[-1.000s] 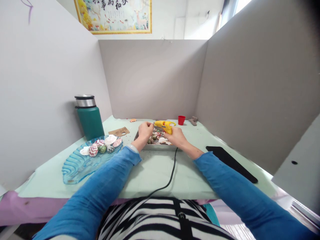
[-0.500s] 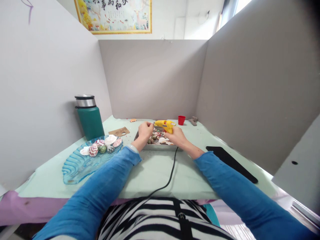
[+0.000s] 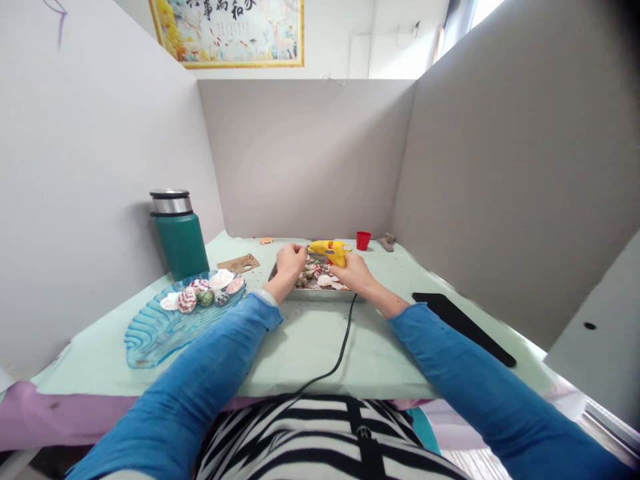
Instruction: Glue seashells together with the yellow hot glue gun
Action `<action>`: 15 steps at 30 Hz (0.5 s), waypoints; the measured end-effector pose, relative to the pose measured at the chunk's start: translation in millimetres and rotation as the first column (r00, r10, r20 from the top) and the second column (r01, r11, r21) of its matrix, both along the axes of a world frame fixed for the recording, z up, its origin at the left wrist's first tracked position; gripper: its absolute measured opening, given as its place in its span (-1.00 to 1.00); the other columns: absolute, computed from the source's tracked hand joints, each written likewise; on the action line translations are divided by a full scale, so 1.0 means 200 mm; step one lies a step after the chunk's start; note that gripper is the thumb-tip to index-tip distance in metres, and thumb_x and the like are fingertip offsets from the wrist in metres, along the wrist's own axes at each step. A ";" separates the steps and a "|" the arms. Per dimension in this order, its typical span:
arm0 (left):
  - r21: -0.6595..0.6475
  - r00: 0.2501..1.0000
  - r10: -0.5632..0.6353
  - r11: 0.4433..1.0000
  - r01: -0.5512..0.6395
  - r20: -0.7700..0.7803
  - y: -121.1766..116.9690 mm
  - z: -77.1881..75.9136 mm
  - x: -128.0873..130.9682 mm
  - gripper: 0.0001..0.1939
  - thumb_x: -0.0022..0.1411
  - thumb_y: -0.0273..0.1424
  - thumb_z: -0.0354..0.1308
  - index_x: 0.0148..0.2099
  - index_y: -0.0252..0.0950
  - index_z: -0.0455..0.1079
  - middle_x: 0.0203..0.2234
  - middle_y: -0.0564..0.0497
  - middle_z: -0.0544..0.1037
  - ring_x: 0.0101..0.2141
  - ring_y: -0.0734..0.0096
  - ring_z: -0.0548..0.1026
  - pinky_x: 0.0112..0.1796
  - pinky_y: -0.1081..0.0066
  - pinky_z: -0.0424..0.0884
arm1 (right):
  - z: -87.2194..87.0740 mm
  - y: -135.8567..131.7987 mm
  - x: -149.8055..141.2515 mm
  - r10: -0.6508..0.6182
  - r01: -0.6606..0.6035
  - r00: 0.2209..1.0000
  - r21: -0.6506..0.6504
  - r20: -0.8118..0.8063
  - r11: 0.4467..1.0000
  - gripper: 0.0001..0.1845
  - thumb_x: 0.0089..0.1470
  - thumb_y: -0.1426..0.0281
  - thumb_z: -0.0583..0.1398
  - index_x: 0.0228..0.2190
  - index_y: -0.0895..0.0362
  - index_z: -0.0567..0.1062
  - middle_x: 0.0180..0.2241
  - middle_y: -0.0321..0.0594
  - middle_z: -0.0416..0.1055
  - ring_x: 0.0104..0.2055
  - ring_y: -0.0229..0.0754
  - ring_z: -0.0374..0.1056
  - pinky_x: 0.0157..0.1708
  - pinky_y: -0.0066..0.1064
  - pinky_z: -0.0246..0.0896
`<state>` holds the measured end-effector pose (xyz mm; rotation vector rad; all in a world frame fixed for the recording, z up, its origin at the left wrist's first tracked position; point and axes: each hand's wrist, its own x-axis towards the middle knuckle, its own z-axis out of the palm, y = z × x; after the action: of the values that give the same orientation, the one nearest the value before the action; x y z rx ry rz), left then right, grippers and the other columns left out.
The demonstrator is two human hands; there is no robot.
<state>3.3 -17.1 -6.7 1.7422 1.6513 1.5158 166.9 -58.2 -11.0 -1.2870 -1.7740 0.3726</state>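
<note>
A yellow hot glue gun point(image 3: 327, 249) is gripped by my right hand point(image 3: 354, 272), its nozzle pointing left. Close to that nozzle, my left hand point(image 3: 291, 261) is closed in a pinch; whatever lies between its fingertips is too small to make out. Beneath both hands sits a metal tray point(image 3: 320, 295) holding many small shells point(image 3: 324, 281). The gun's black cord point(image 3: 345, 347) runs from the tray's front edge down towards my lap.
At left, a blue glass dish point(image 3: 155, 340) carries several shells beside a green bottle point(image 3: 181, 243). Behind are a brown card point(image 3: 239, 263), a red cup point(image 3: 363, 241) and a grey-brown lump point(image 3: 387, 241). A black flat board point(image 3: 463, 327) lies right. Grey partitions point(image 3: 305, 160) enclose the table.
</note>
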 end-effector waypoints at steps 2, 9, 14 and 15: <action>-0.007 1.000 0.003 1.000 -0.003 0.000 0.00 0.00 0.00 -0.82 0.10 -0.41 0.09 -0.53 -0.29 0.41 -0.75 0.05 0.35 -0.53 0.36 0.41 -0.39 0.44 0.24 | -0.01 0.01 0.00 -0.001 0.001 1.000 -0.003 0.005 1.000 -0.75 -0.21 0.40 0.12 -0.41 0.16 0.52 -0.46 -0.23 0.45 -0.39 -0.16 0.34 -0.42 -0.41 0.16; -0.078 0.977 -0.074 0.993 0.091 0.200 0.03 -0.02 0.00 -0.83 0.12 -0.41 0.13 -0.51 -0.30 0.35 -0.80 0.12 0.26 -0.69 0.47 0.29 -0.54 0.47 0.18 | -0.03 0.04 0.03 -0.003 0.003 0.998 -0.004 -0.057 1.000 -0.72 -0.21 0.37 0.13 -0.38 0.15 0.53 -0.47 -0.27 0.44 -0.42 -0.21 0.33 -0.45 -0.46 0.17; -0.102 0.711 -0.304 0.879 0.466 0.635 0.02 0.00 0.00 -0.85 0.09 -0.48 0.23 -0.46 -0.35 0.32 -0.69 0.13 0.31 -0.73 0.61 0.24 -0.59 0.52 0.26 | -0.05 0.05 0.04 0.035 -0.044 0.984 -0.048 -0.176 0.998 -0.66 -0.19 0.37 0.09 -0.31 0.16 0.51 -0.58 -0.35 0.35 -0.57 -0.29 0.24 -0.54 -0.49 0.14; -0.088 0.655 -0.330 0.850 0.519 0.680 0.01 0.00 0.00 -0.86 0.08 -0.50 0.24 -0.45 -0.36 0.32 -0.68 0.14 0.31 -0.73 0.63 0.24 -0.60 0.53 0.28 | -0.05 0.04 0.03 0.055 -0.065 0.981 -0.052 -0.186 0.996 -0.65 -0.19 0.37 0.09 -0.31 0.16 0.50 -0.60 -0.36 0.33 -0.59 -0.30 0.22 -0.56 -0.50 0.13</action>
<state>3.1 -14.1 -6.0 1.1407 0.9403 1.3459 173.6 -49.4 -20.2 -1.2001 -1.6577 0.5634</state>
